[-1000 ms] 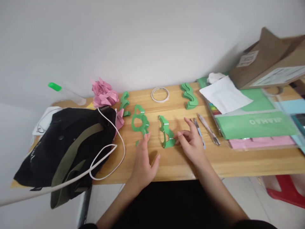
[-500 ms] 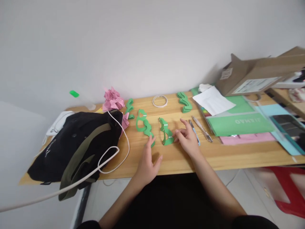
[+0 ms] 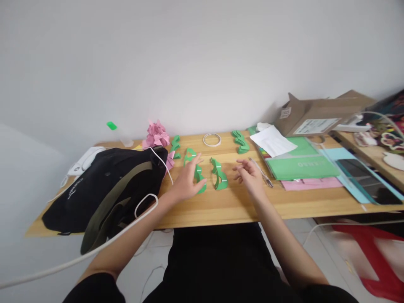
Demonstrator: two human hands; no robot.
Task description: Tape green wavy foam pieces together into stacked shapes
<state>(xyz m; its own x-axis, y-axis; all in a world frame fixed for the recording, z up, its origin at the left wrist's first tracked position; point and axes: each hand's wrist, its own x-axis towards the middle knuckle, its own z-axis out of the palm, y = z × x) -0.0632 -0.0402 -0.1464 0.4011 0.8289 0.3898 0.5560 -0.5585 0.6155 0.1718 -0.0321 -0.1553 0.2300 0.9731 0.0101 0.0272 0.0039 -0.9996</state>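
Note:
My left hand [image 3: 188,180] reaches over a green cut-paper piece [image 3: 190,155], its fingers extended and its thumb apart. It hides the middle of that piece; whether it touches the paper I cannot tell. Just right of it lies a second green cut-paper piece [image 3: 220,176], curled up from the table, with a pale strip on it. My right hand [image 3: 251,176] hovers to the right of this second piece, fingers loosely bent and apart, nothing in them. Beside its knuckles lies a pen [image 3: 264,174].
A tape roll [image 3: 212,139] lies at the back, between wavy green paper strips [image 3: 240,142] and a smaller green stack [image 3: 175,147]. Pink paper flowers [image 3: 156,134] and a black bag [image 3: 104,185] with a white cable occupy the left. Green folders [image 3: 303,166] and a cardboard box [image 3: 318,113] stand right.
My left hand has moved forward and left, over the left green piece. My right hand has drawn slightly away from the other piece and now covers the blue pen. The view has shifted a little.

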